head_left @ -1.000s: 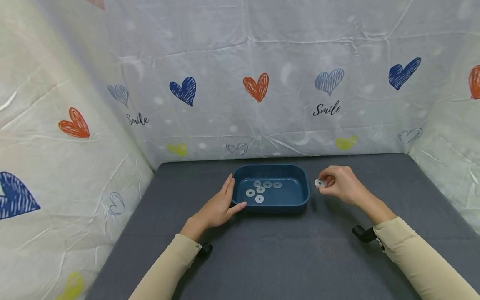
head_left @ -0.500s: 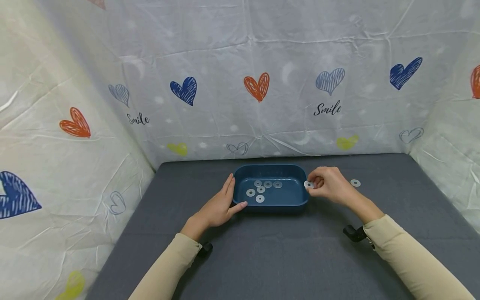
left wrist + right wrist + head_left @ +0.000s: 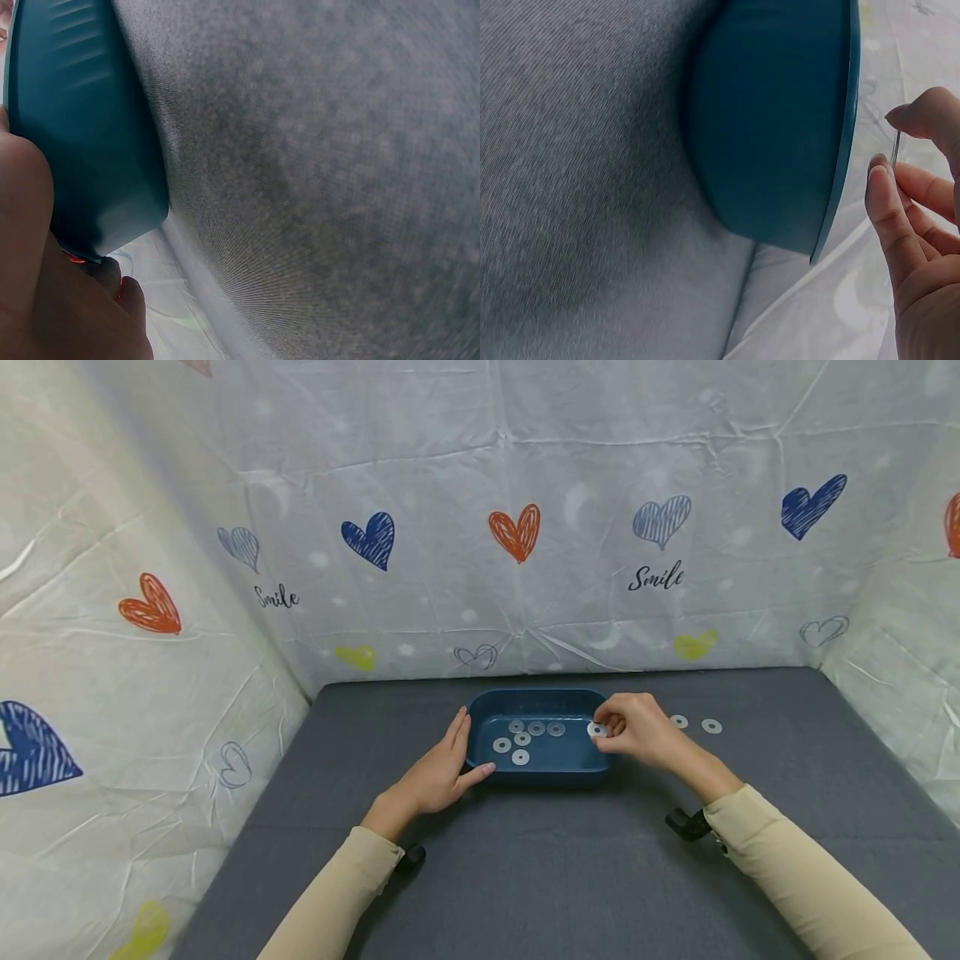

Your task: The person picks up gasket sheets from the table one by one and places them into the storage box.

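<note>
If my pinch slackens unevenly, the washer (image 3: 597,729) could tip off my fingertips and catch the rim of the blue tray (image 3: 540,697), bouncing out onto the grey worktop (image 3: 525,877) instead of landing with the six washers (image 3: 522,739) already lying on the tray's floor. It is thin and smooth, and I hold it only by its edge, so little keeps it steady. My right hand (image 3: 633,731) has its grip nearly closed, thumb and fingertips pinching that washer just over the tray's right rim. My left hand (image 3: 438,772) lies flat with fingers straight against the tray's left wall, thumb at its near corner. Two more washers (image 3: 695,724) lie on the worktop right of the tray.
</note>
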`<state>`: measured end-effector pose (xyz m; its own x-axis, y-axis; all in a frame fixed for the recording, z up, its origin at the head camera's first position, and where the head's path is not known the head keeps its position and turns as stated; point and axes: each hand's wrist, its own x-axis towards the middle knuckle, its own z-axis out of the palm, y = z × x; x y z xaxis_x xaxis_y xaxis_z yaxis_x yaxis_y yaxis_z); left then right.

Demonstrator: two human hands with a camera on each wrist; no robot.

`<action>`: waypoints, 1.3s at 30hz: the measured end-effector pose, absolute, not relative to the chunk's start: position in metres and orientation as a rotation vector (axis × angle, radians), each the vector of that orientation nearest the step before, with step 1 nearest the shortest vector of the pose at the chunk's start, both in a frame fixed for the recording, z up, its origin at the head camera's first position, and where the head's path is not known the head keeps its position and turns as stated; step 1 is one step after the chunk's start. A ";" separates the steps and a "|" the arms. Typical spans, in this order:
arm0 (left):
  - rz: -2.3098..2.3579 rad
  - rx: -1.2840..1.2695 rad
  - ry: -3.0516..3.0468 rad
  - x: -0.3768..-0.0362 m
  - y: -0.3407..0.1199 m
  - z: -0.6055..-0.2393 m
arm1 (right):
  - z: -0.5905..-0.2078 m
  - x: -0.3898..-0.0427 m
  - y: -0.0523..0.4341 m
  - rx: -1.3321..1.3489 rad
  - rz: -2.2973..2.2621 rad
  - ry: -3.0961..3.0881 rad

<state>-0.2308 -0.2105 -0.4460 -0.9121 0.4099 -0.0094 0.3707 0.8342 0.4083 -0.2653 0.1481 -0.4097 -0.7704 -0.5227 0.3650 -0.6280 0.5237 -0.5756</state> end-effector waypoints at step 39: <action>0.598 0.615 2.905 -0.231 -0.212 -0.446 | -0.428 -0.293 0.088 1.064 0.988 -2.747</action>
<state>-0.2313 -0.2124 -0.4462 -0.9115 0.4104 -0.0278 0.3660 0.8402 0.4001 -0.2932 0.0883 -0.4284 -0.7649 -0.5943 0.2485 -0.6164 0.5631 -0.5504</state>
